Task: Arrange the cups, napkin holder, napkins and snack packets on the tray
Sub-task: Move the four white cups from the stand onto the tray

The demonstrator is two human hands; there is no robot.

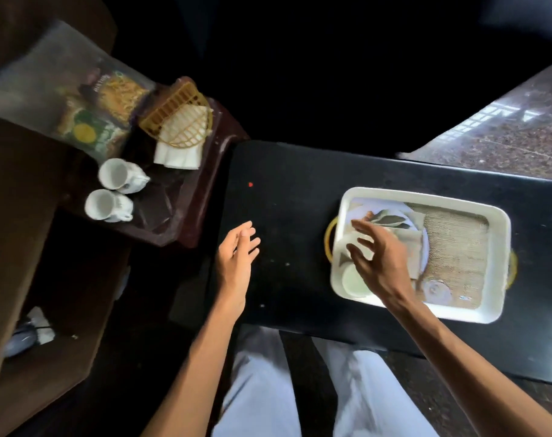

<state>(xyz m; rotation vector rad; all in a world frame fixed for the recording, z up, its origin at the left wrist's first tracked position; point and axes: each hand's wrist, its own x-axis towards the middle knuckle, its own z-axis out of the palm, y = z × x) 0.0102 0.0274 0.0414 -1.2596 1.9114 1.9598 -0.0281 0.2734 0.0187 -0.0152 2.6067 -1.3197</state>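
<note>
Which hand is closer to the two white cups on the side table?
Left. The left hand hovers over the black table, right of the cups; the right hand is farther right, over the tray.

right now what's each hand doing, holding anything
left hand: open, holding nothing, above the table.
right hand: open, spread over the tray, holding nothing.
</note>
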